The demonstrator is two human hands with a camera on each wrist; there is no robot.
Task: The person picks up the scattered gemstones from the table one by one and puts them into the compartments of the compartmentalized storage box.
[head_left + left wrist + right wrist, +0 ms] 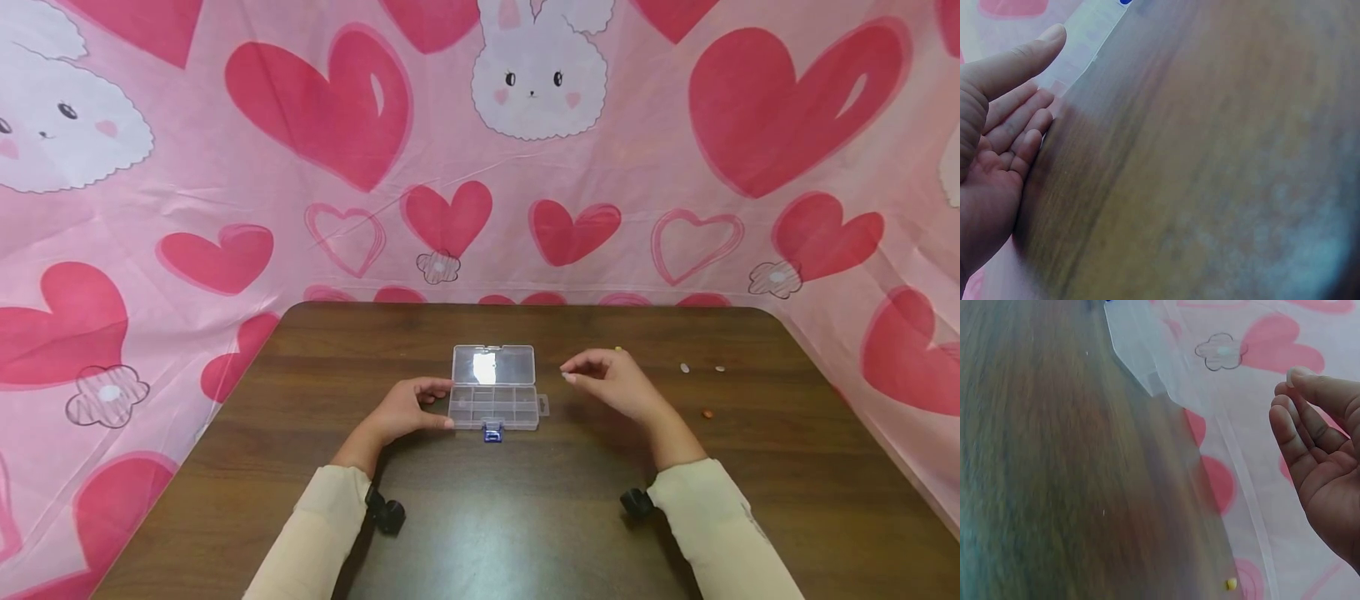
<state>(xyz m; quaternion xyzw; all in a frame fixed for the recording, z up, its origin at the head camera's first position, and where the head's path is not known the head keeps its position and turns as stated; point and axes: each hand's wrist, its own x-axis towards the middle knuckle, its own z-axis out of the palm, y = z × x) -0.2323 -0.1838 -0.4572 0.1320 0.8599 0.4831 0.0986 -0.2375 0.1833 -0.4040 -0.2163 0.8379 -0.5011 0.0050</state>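
A clear plastic compartment box (pixel 492 406) stands on the table with its lid (pixel 513 367) raised behind it and a blue latch (pixel 492 432) at the front. Beside its left end, my left hand (pixel 405 410) touches the box with fairly straight fingers and an extended thumb (pixel 1022 62). To the right of the box, apart from it, my right hand (pixel 611 385) is held above the table. Its thumb and forefinger pinch a small whitish piece (pixel 567 377), too small to tell its kind. The compartments look see-through; any contents cannot be made out.
Two small white pieces, one nearer (pixel 684 367) and one farther right (pixel 720 368), lie on the brown table (pixel 480 517). An orange-brown piece (pixel 707 414) lies closer to me. Behind my right hand is a yellow piece (pixel 1231 584). Pink heart-patterned cloth (pixel 525 167) hangs around the table.
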